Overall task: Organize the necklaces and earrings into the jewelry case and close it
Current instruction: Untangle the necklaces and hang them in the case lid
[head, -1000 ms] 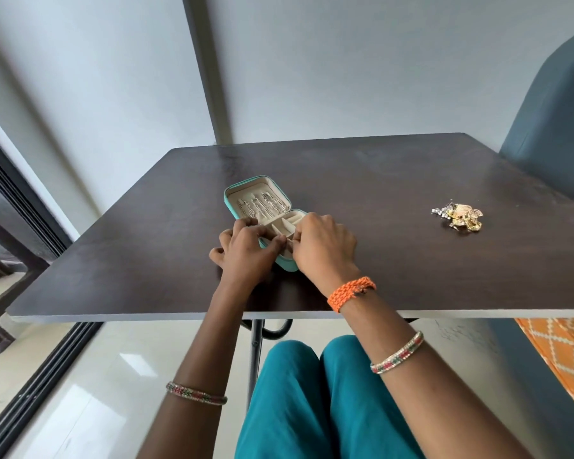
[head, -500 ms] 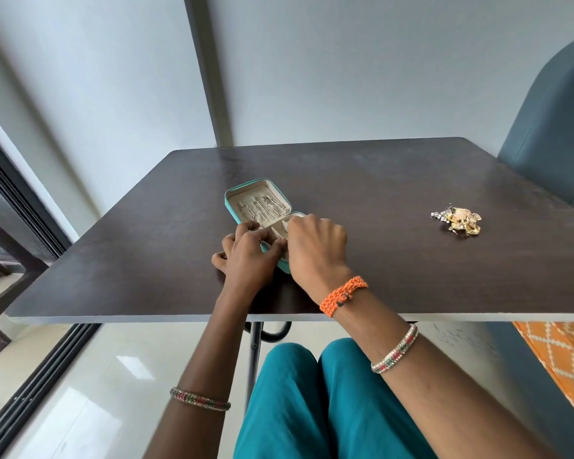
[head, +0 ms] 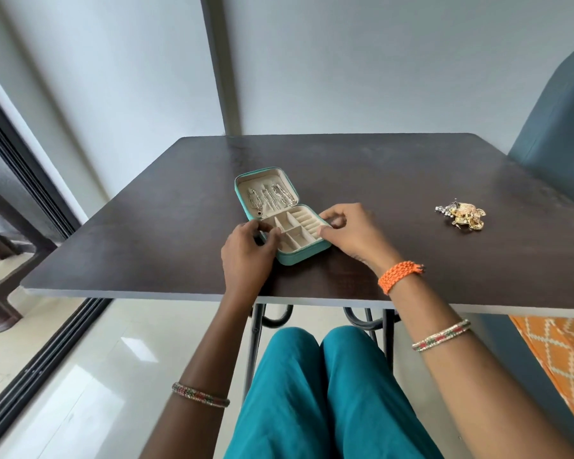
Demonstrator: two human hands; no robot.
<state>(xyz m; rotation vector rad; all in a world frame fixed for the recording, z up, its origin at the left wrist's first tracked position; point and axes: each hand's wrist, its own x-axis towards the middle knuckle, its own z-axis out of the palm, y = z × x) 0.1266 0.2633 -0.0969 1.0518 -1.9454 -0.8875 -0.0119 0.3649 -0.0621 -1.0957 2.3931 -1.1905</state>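
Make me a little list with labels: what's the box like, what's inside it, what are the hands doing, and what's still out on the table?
box: teal jewelry case, open, lid lying flat on the dark table
in the lid: silver necklaces hung in a row
in the base: cream compartments, look empty
left hand: fingers curled on the case's left edge
right hand: fingers curled on the case's right edge
still out: gold and silver earrings in a pile, far to the right

Dark wood tabletop (head: 411, 180) on a black metal frame (head: 256, 329), pale wall (head: 378, 61) behind. Blue-grey chair back (head: 557, 127) at right, orange patterned fabric (head: 557, 352) below it. Glossy tiled floor (head: 96, 376), dark sliding-door track (head: 37, 366) at left.
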